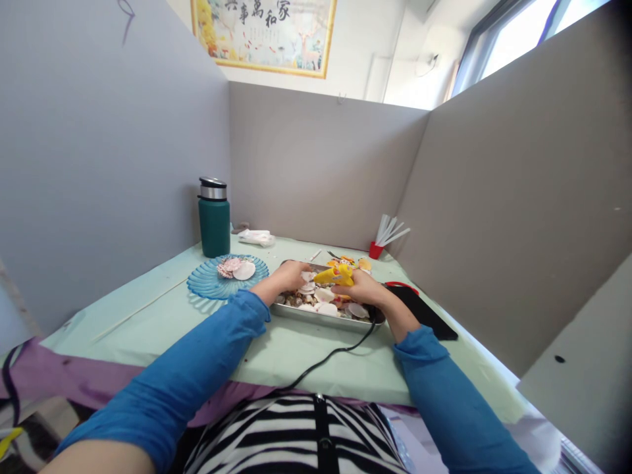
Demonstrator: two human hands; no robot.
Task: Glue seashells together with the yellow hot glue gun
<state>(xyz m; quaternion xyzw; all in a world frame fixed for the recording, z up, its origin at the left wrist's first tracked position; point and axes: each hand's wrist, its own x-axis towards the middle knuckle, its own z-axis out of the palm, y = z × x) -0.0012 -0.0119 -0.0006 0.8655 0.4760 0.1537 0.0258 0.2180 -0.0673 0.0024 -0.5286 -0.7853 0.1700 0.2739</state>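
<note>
A worker's two blue-sleeved arms meet at a metal tray [316, 318] of shells [324, 308], set mid-bench [306, 339] and taken here as the centre of the clock, twelve being farthest from the wearer. At ten, inside the tray's edge, the left hand [293, 276] has its fingertips at a pale shell; whether its grip pinches that shell or only touches it, one cannot tell. To the right, the right hand [366, 288] closes its grip firmly around a yellow glue gun [336, 275], its nozzle aimed toward nine o'clock, close to the left fingertips.

Good handling here likely means a steady wrist, fingers clear of the hot tip, and the black cord [340, 351], trailing at six, kept slack and free of the tray.

Counted from the left: one blue plate [196, 284] between nine and ten, bearing one white shell [243, 270] and a pinkish cluster too overlapped to number; one green bottle [214, 227] at ten; one white packet [257, 237] at eleven; one tray, its shells too heaped to count; one glue gun; one red cup [376, 251] at one, holding at least four pale sticks [390, 230]; and one black panel [429, 316] at three.
</note>
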